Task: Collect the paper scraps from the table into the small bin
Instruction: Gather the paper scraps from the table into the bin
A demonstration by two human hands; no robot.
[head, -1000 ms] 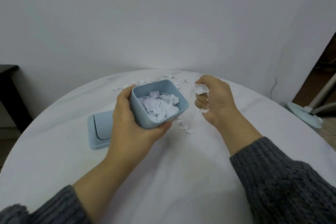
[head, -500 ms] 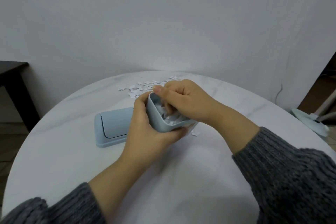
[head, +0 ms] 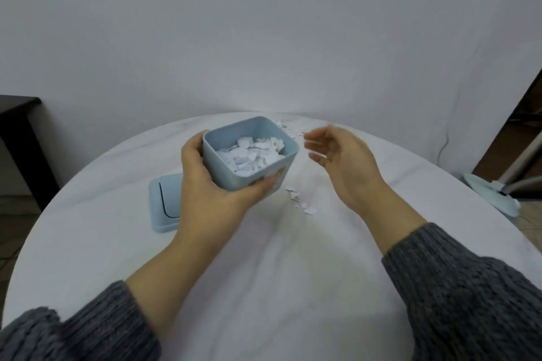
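- R hand [head: 343, 167] has come out of the small bin [head: 225, 170] since 0.5 s ago. It's now at the bin's 3 o'clock, just beside it, not touching.
- R hand: fingers loosely spread, slightly curved, holding nothing.
- L hand [head: 211, 184]: wrapped round the bin from 9 o'clock, thumb on far-left wall, fingertips on near-right wall.
- Bin approx. mid-table [head: 264, 272], tilted w/ mouth toward camera. Can't tell if its base touches the table.
- Paper scraps [head: 252, 155] piled inside bin.
- Loose scraps [head: 302, 202] on table at bin's 5 o'clock, near. More at 1 o'clock by the far edge.
- Bin lid [head: 165, 205] lies flat at bin's 8 o'clock, partly behind L hand.
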